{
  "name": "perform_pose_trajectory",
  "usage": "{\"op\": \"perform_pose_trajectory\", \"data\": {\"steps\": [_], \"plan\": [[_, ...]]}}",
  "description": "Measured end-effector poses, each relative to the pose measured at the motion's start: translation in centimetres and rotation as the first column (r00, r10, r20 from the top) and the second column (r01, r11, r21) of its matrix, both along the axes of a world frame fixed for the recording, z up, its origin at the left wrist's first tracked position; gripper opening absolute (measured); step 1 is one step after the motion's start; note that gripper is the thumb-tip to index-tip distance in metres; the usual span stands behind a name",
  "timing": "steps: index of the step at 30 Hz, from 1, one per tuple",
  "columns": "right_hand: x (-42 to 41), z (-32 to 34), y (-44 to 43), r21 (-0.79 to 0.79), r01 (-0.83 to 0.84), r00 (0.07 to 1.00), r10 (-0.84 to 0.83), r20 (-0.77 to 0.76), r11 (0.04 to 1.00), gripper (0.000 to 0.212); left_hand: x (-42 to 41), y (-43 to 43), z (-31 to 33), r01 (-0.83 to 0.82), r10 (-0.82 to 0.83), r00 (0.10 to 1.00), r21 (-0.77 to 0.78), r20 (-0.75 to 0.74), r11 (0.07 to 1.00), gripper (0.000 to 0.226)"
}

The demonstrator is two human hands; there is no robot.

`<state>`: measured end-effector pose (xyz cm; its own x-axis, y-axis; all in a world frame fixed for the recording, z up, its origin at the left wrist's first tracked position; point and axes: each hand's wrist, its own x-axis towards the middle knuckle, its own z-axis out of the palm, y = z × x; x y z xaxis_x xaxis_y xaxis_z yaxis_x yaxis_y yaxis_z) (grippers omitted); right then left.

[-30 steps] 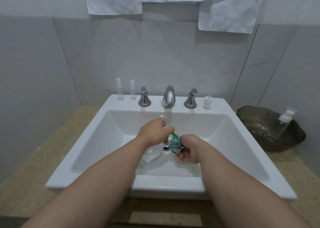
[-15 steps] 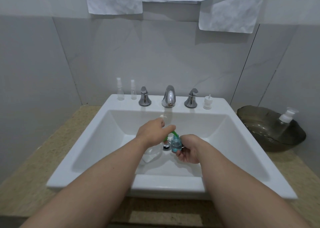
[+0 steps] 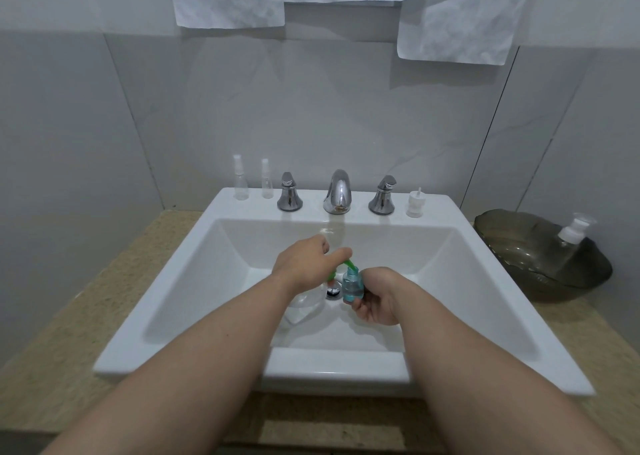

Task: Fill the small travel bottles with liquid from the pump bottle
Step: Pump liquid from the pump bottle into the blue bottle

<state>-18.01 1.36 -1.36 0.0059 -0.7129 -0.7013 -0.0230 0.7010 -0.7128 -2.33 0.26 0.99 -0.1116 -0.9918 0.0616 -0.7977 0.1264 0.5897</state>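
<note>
Sink | hands central, walls apart | left pump bottle, right travel bottle

Glossy white ceramic sink, polished chrome faucet, clear bluish plastic bottle, speckled matt countertop.

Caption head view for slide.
Left hand on green pump, spout at small blue bottle held by right hand, over sink.

No readable text, label, brand, number or sign on anything in view.
</note>
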Motion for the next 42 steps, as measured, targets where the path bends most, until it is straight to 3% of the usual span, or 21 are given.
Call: {"op": "perform_pose_trajectory", "data": {"steps": [14,42], "plan": [[-0.04,0.05,0.12,-0.024,-0.011,1.0,0.011,-0.004,1.0,0.039,-0.12,-0.5,-0.32,0.004,-0.004,1.0,0.008,-0.018,1.0,0.036],[-0.14,-0.67,-0.37,0.005,-0.031,0.998,0.031,-0.051,1.0,0.035,-0.13,-0.25,-0.28,0.016,-0.016,1.0,0.015,-0.004,1.0,0.031]]}}
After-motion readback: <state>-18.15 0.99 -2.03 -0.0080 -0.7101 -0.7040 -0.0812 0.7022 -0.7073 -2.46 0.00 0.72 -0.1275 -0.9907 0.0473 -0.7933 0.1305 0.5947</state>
